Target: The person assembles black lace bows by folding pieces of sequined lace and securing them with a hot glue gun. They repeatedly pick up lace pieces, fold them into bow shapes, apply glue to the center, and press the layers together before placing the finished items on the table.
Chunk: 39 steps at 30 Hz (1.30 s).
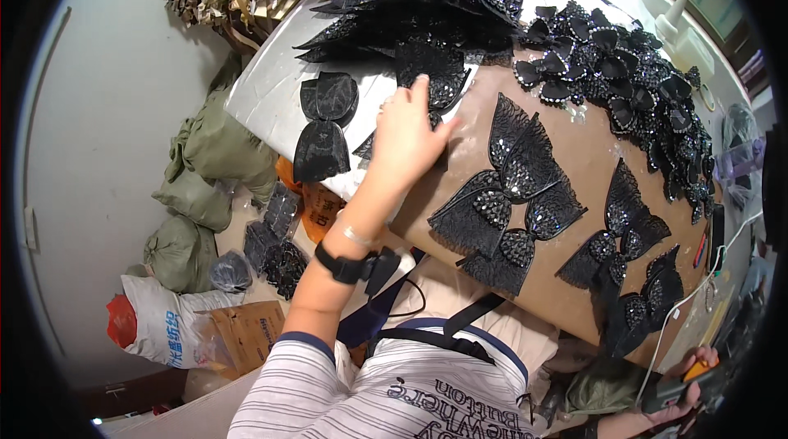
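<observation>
My left hand (406, 134) reaches out over the brown work board (574, 144). Its fingertips lie on a black lace bow piece (433, 71) at the foot of a heap of such pieces; whether the fingers grip it is hidden by the back of the hand. A black band with a small device (361, 267) sits on that wrist. My right hand (688, 390) is low at the right, closed around a black and orange glue gun (685, 386) whose white cord (698, 291) runs up along the board's edge.
Three large beaded black bows (509, 193) (617, 230) (648, 301) lie on the board. A plain black bow (324, 123) rests on white sheet. Small black bows (624, 70) crowd the far right, beside a white bottle (677, 19). Green sacks (197, 185) and cardboard (246, 328) cover the floor.
</observation>
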### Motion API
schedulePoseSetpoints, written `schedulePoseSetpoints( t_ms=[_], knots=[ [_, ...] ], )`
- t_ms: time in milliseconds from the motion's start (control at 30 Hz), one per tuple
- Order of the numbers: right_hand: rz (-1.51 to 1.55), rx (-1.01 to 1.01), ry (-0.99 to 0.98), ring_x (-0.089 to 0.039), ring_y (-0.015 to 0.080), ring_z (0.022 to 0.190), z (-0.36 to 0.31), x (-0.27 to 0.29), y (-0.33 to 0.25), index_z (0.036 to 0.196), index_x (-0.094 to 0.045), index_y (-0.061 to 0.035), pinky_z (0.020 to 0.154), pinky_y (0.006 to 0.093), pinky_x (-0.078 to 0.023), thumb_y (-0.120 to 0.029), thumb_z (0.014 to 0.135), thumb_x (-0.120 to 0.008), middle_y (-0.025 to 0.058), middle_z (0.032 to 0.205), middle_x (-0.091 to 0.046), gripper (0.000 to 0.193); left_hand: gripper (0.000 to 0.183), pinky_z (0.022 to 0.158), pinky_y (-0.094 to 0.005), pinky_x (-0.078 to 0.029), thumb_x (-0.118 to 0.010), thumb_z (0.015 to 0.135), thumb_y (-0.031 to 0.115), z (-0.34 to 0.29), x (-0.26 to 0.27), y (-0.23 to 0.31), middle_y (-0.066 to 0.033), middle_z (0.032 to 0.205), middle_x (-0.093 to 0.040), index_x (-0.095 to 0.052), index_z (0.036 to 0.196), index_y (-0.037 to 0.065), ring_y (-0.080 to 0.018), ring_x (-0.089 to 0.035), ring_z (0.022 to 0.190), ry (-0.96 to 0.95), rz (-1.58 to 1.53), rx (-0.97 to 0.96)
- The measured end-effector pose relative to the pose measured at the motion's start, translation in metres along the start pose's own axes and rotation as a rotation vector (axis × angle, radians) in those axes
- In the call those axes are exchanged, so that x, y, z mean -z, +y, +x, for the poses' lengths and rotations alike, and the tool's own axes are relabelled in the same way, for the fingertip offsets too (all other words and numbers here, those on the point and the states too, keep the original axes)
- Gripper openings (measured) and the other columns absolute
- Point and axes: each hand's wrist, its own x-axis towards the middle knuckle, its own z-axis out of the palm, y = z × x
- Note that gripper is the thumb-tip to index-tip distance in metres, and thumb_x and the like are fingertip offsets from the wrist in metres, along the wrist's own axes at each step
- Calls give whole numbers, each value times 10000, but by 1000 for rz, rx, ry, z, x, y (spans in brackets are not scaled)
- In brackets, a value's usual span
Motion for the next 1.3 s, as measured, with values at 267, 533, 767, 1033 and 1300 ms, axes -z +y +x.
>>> schedulePoseSetpoints(
  t_ms=[267,533,767,1033,1300],
  knots=[
    [-111,-143,37,-443,253,1207,11,-28,56,1124,-335,-30,1049,391,-452,110,765,-589,92,1078,-361,462,565,869,-374,-461,-752,723,136,-14,10,-15,-154,1066,-602,-553,1250,91,-305,-554,1009,-165,-249,-123],
    [-85,-201,44,-501,304,1144,24,-46,82,1104,-348,-12,983,413,-506,99,722,-569,124,1064,-384,455,467,809,-377,-436,-699,770,89,-4,39,-26,-132,948,-538,-565,1218,94,-304,-526,903,-257,-173,-421],
    [-163,-415,-132,-500,417,1177,48,-89,94,990,-447,-40,880,515,-552,126,648,-634,188,1146,-467,423,295,711,-299,-437,-651,716,9,-23,109,58,-78,850,-545,-634,1010,6,-188,-539,782,-260,-634,-328],
    [-132,-219,-289,81,414,1415,71,-132,129,785,-486,-103,922,520,-529,100,624,-735,188,1548,35,360,209,713,-366,-471,-614,868,109,-55,93,123,-173,865,-583,-494,1005,7,-308,-622,832,-654,-998,-220],
    [-317,-87,-85,-538,346,1038,53,-100,130,910,-532,-143,972,468,-467,-60,575,-720,145,1077,-449,394,273,843,-290,-495,-637,897,92,-72,66,149,-50,952,-657,-572,1136,-25,-104,-592,931,-1135,-1475,107]
  ],
)
